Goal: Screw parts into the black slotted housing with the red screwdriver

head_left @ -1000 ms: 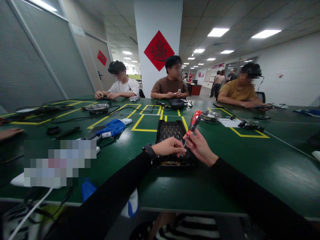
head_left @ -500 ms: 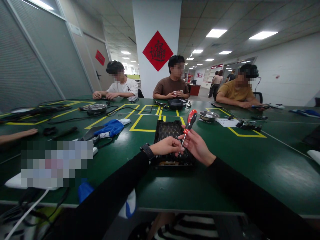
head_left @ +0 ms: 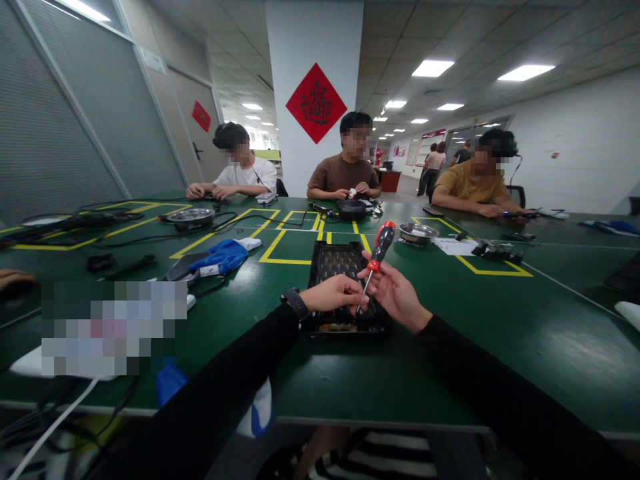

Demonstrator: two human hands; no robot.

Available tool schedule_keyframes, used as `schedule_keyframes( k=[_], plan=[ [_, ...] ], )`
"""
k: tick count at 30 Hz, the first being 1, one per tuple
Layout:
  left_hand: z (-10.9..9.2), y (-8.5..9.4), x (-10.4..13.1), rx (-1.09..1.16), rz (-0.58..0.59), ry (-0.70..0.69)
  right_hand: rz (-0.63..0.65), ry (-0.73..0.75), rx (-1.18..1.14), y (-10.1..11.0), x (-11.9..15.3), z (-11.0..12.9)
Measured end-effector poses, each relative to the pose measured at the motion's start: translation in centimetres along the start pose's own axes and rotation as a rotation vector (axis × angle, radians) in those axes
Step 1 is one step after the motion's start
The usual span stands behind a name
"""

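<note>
A screwdriver (head_left: 383,244) with a red and black handle leans with its handle up and its metal shaft pointing down. My right hand (head_left: 399,298) is closed on it, fingers around the lower handle by the red collar. Beside the tip, my left hand (head_left: 337,293) is pinched; whatever sits between its fingertips is too small to make out. Under both hands lies an open black plastic case (head_left: 325,257) with rows of small round shapes inside. My hands cover part of its middle and right side.
Blue-and-white gloves (head_left: 225,255) lie to the left, near a blurred white object (head_left: 30,360). Metal bowls (head_left: 417,231) and black parts (head_left: 497,252) on paper stand farther off. Three people sit across the green table (head_left: 475,347); another person's hand (head_left: 15,280) rests at the left edge.
My hands and the screwdriver have hardly moved; the handle has shifted very slightly right. At the left edge, another person's hand has drawn back toward the frame's edge.
</note>
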State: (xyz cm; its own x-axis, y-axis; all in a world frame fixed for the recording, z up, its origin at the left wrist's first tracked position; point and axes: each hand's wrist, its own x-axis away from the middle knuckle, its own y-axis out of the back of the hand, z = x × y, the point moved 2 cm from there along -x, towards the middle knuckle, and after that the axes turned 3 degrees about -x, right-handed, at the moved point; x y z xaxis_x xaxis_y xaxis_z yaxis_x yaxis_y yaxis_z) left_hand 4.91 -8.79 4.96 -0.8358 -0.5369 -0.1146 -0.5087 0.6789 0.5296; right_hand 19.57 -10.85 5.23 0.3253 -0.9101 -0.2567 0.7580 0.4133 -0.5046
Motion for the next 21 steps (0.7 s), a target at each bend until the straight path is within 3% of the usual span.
schedule_keyframes(
  k=[10, 21],
  plan=[
    [-0.38, -0.03, 0.12, -0.044, 0.007, -0.021, -0.023, 0.089, 0.072, 0.12, -0.05, -0.36],
    [-0.18, -0.07, 0.01, -0.063, -0.012, -0.016, -0.018, 0.024, 0.053, -0.02, 0.04, -0.2]
  ],
)
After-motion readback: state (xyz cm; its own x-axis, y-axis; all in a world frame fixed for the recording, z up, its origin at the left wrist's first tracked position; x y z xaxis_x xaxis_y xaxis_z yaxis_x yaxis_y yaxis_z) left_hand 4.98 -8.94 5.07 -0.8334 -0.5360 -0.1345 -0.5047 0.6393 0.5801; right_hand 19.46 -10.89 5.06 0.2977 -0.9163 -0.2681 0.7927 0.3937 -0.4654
